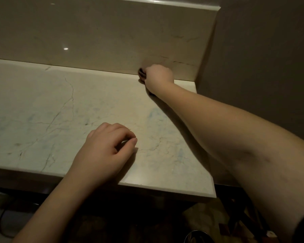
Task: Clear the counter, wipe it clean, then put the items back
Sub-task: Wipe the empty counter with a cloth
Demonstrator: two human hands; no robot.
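Observation:
A pale marble counter (42, 111) with thin dark veins fills the middle of the head view. My right hand (157, 76) reaches to the counter's back right corner, where the top meets the backsplash. Its fingers are curled round a small dark thing (142, 73), mostly hidden by the hand, so I cannot tell what it is. My left hand (107, 148) rests on the counter near the front edge. Its fingers are loosely curled and hold nothing.
A marble backsplash (104, 35) rises behind the counter with a ledge on top. A dark wall (261, 58) closes off the right side. Below the front edge lie a dark floor, a cable (2, 223) at the left and a round dark object (198, 236).

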